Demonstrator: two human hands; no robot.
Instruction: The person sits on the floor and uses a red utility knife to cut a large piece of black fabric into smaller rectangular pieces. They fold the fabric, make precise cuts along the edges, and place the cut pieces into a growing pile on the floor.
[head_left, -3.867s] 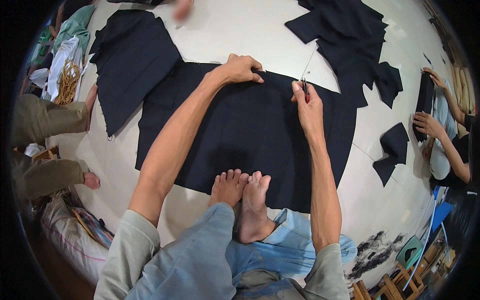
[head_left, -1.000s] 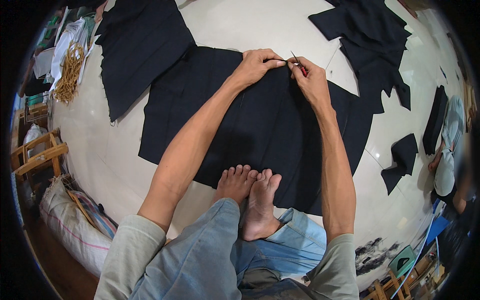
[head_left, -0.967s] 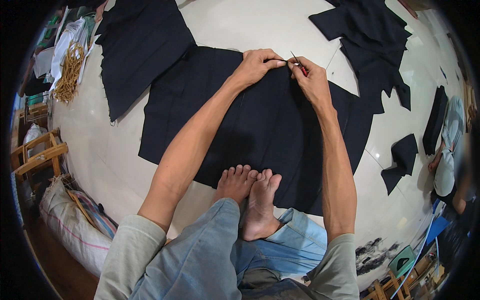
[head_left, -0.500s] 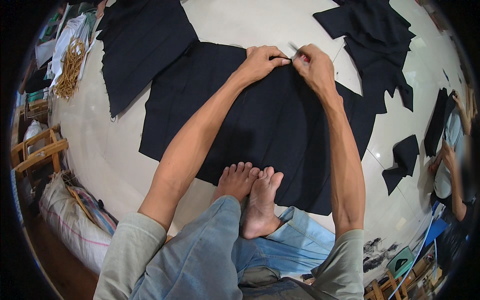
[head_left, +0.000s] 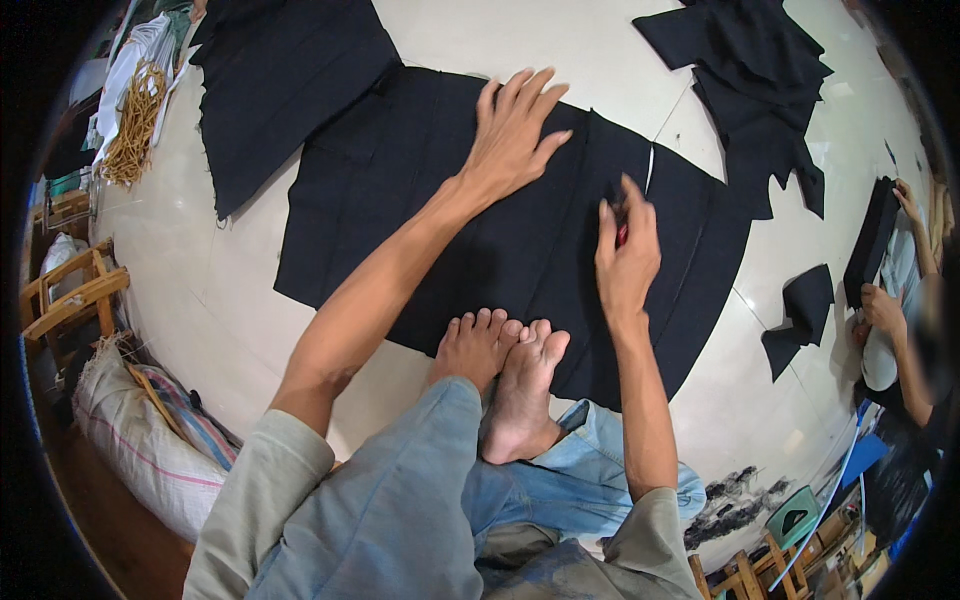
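A wide piece of black cloth (head_left: 390, 225), with seam-like lines running across it, is spread on the pale tiled floor. My left hand (head_left: 508, 140) rests on its far part, fingers spread and holding nothing. To the right, my right hand (head_left: 628, 262) hovers over the cloth, its fingers curled round a small tool with a red part (head_left: 622, 235). Most of that tool is hidden by the fingers, so its kind is unclear. A narrow gap showing the floor opens at the cloth's far right edge. My bare feet (head_left: 500, 370) press on its near edge.
More black cloth (head_left: 290, 90) lies at the far left, with further cut pieces (head_left: 755, 90) at the far right and a small scrap (head_left: 805, 310) nearer. Left are tan cords (head_left: 138, 125), a wooden frame (head_left: 80, 295) and a white sack (head_left: 150, 440). Another person's hands (head_left: 890, 305) hold dark cloth.
My left hand has gone from pinching the cloth's far edge to spreading flat. My right hand has drawn back toward me with the tool, and the far edge has been let go.
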